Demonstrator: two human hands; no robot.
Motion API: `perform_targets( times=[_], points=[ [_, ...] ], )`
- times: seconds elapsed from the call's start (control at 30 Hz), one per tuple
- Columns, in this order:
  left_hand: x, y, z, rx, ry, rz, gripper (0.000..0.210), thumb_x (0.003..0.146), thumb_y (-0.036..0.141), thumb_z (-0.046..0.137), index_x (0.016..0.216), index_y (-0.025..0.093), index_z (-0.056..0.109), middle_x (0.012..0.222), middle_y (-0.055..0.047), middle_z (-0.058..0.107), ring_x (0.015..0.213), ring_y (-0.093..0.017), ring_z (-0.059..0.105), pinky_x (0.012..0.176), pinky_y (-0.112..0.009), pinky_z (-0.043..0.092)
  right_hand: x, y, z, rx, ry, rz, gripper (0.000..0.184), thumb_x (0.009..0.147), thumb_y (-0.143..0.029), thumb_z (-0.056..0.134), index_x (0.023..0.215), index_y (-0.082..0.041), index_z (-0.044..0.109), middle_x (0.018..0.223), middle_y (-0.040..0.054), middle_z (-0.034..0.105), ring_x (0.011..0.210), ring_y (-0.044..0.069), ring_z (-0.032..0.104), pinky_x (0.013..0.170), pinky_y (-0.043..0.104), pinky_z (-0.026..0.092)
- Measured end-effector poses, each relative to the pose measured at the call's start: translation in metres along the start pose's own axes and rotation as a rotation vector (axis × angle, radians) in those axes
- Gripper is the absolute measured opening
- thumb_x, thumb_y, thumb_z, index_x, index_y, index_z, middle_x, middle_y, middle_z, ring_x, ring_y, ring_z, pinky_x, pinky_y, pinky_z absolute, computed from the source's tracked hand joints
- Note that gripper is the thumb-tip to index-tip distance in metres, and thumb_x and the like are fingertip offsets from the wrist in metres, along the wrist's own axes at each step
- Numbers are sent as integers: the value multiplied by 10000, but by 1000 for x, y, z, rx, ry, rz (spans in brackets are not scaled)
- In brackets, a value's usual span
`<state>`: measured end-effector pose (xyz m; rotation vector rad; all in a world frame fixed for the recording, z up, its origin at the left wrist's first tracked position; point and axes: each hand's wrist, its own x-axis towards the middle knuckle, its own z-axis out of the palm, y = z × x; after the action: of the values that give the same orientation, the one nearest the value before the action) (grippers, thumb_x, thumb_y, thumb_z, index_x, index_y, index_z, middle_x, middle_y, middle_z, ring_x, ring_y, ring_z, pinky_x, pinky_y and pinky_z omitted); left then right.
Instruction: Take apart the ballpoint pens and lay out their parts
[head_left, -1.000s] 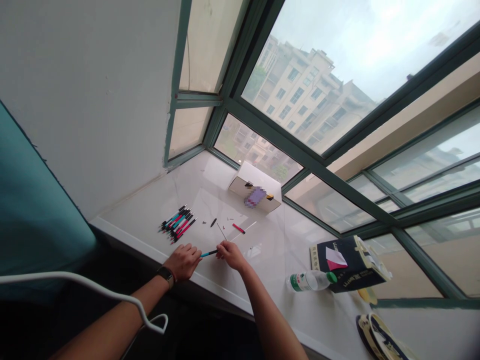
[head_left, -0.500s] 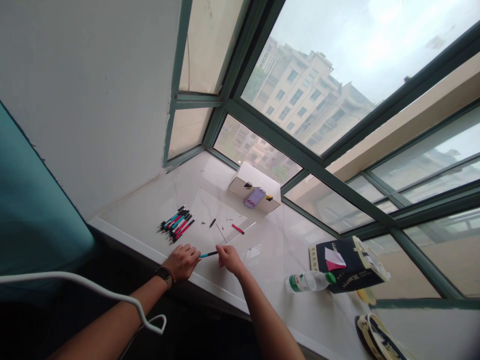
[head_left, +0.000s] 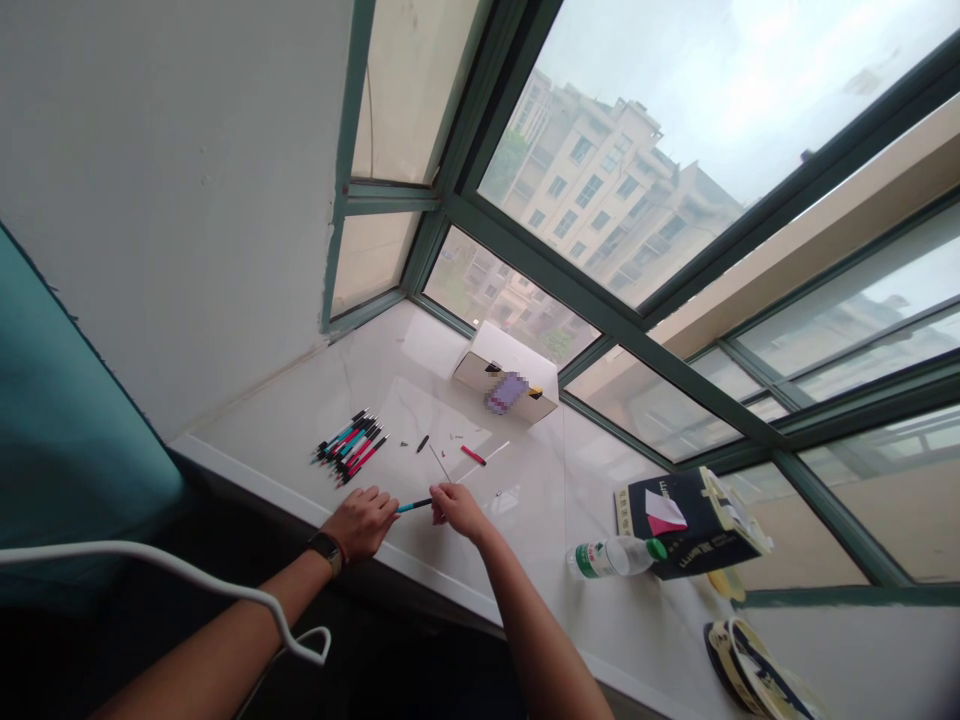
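Note:
My left hand (head_left: 364,521) and my right hand (head_left: 456,509) both grip a blue-and-black pen (head_left: 414,506), one at each end, just above the front part of the white ledge. The fingers of each hand are closed around it, hiding both ends. Left of my hands lies a pile of black, blue and red pens (head_left: 350,446). Beyond my right hand are a red pen barrel (head_left: 473,455), a short black piece (head_left: 423,443), a thin rod (head_left: 438,461) and several tiny parts (head_left: 457,436).
A white box (head_left: 506,375) stands at the back by the window. To the right, a plastic bottle (head_left: 616,557) lies against a dark box (head_left: 686,524), with a round cream-and-dark object (head_left: 754,668) nearer. A white cable-like tube (head_left: 187,582) crosses the lower left.
The view has shifted slightly. Both hands keep hold of the pen, and my right fingers have turned a little around its end.

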<state>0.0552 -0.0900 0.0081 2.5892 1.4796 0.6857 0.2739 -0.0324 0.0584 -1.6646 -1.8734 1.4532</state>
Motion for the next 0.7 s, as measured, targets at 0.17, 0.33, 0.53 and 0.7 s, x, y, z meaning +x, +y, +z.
perform_targets(
  times=[0.17, 0.33, 0.53, 0.7],
  points=[
    [0, -1, 0, -7, -1, 6, 210, 962, 259, 396, 884, 200, 582, 823, -66, 590, 825, -230, 489, 722, -375, 301, -8, -1, -6, -172, 15, -143, 324, 933, -389, 470, 705, -178, 561, 594, 0, 597, 571, 118, 567, 591, 219, 407],
    [-1, -3, 3, 4, -2, 24, 208, 965, 261, 395, 891, 204, 580, 828, -64, 593, 818, -231, 487, 709, -373, 297, -6, -2, -2, -138, 3, -56, 370, 935, -384, 447, 630, -182, 497, 526, -18, 513, 492, 105, 503, 535, 216, 393],
    [-2, -4, 4, -2, 4, 69, 182, 956, 251, 422, 876, 207, 579, 833, -62, 594, 822, -225, 491, 710, -371, 302, -2, 10, 5, 119, -71, 119, 406, 915, -427, 458, 586, -190, 439, 508, -39, 415, 444, 94, 438, 475, 222, 404],
    [-2, -4, 4, 1, 3, 102, 172, 951, 244, 428, 869, 207, 575, 832, -60, 590, 814, -221, 492, 705, -375, 310, -5, 12, 8, 217, -97, 263, 408, 912, -432, 475, 581, -197, 430, 480, -57, 359, 404, 85, 367, 427, 224, 375]
  ],
)
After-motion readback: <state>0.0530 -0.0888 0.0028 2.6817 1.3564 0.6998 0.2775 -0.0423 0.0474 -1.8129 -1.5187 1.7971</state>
